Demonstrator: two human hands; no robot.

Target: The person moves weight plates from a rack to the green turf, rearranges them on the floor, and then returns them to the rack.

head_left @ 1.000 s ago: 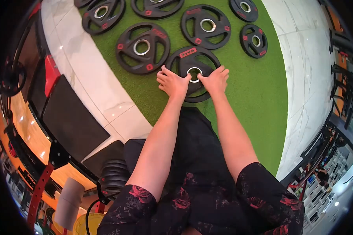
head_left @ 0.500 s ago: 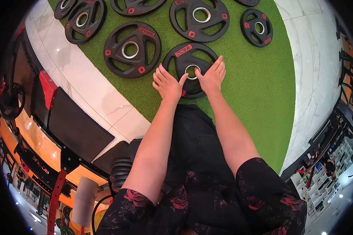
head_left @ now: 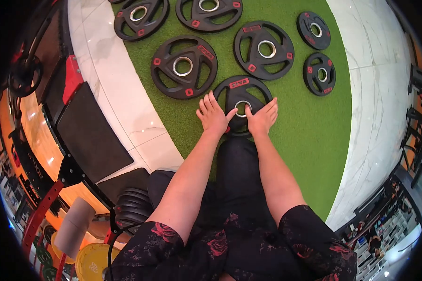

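Note:
A black weight plate [head_left: 233, 97] with a red label and a metal-ringed centre hole lies on green turf in front of my knees. My left hand [head_left: 214, 115] rests on its left side, fingers stretched and spread over the rim, thumb pointing at the hole. On the opposite side, my right hand [head_left: 262, 117] lies with its fingers extended along the rim and its thumb at the hole's edge. Both hands touch the plate, without fingers visibly wrapped beneath it. Close by are another large plate [head_left: 164, 77] at the upper left and one [head_left: 282, 47] at the upper right.
Two smaller plates [head_left: 312, 83] [head_left: 306, 33] lie at the right on the turf [head_left: 309, 136]. More large plates [head_left: 150, 24] lie farther away. White tiled floor [head_left: 126, 98] borders the turf. Black mats [head_left: 93, 133] and a red rack upright [head_left: 41, 213] stand left.
The view has shifted, so the plates and my hands appear lower and farther right. Both hands keep nearly the same pose on the same plate.

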